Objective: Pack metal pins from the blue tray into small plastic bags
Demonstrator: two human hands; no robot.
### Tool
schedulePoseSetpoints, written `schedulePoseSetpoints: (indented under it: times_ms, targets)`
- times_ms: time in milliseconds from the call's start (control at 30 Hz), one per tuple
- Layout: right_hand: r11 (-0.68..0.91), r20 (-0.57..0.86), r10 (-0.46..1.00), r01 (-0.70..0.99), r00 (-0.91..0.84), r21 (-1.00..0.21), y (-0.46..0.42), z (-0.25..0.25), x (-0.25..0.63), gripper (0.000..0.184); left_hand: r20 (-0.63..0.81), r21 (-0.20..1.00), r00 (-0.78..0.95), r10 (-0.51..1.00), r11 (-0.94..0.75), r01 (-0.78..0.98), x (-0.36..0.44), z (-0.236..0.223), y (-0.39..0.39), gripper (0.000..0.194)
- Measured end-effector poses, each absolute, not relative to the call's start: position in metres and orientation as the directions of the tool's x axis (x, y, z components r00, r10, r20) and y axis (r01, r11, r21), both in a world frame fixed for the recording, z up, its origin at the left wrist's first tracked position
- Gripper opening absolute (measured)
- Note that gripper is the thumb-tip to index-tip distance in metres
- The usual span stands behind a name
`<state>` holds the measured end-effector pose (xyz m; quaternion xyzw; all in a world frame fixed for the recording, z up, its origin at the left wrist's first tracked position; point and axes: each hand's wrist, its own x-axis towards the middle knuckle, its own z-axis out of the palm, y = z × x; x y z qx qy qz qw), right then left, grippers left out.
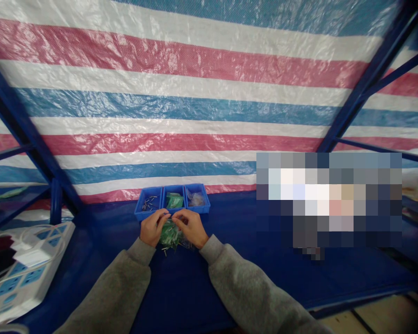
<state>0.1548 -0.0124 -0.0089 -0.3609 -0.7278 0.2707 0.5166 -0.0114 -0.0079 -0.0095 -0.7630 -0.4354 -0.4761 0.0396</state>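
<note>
My left hand and my right hand meet above the blue work surface, their fingertips pinching a thin metal pin between them. Just below my hands lies a loose heap of green and clear plastic packets with small metal pins among them. Right behind my fingers stands a blue tray with three compartments. Its left compartment holds small metal pins, the middle one green packets, and the right one clear plastic bags. My hands hide part of the heap.
A white and blue power strip with white cables lies at the left. A pixelated blurred patch covers the right of the surface. A striped plastic tarp hangs behind, and a blue steel frame runs along both sides.
</note>
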Motion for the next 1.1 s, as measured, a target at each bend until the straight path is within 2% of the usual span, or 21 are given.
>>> schedulePoseSetpoints:
  times_ms: [333,467,667,900,1100]
  targets:
    - [0.523,0.512,0.852,0.211,-0.109,-0.826,-0.008,-0.012,0.156,0.018,0.764,0.341,0.252,0.594,-0.703,0.625,-0.008,-0.002,-0.01,0.018]
    - [0.524,0.513,0.851,0.234,-0.109,-0.819,-0.011,-0.01,0.157,0.025,0.734,0.329,0.279,0.619,-0.683,0.652,-0.008,0.0,-0.012,0.025]
    - [0.561,0.538,0.827,0.208,-0.162,-0.801,-0.015,-0.004,0.158,0.023,0.692,0.369,0.243,0.68,-0.622,0.69,-0.009,0.001,-0.014,0.038]
    - [0.571,0.551,0.82,0.269,-0.154,-0.775,-0.015,-0.004,0.159,0.036,0.736,0.395,0.23,0.637,-0.679,0.618,-0.008,0.003,-0.015,0.021]
    - [0.574,0.562,0.815,0.321,-0.14,-0.753,-0.012,-0.007,0.158,0.036,0.751,0.451,0.181,0.635,-0.693,0.563,-0.008,0.001,-0.016,0.019]
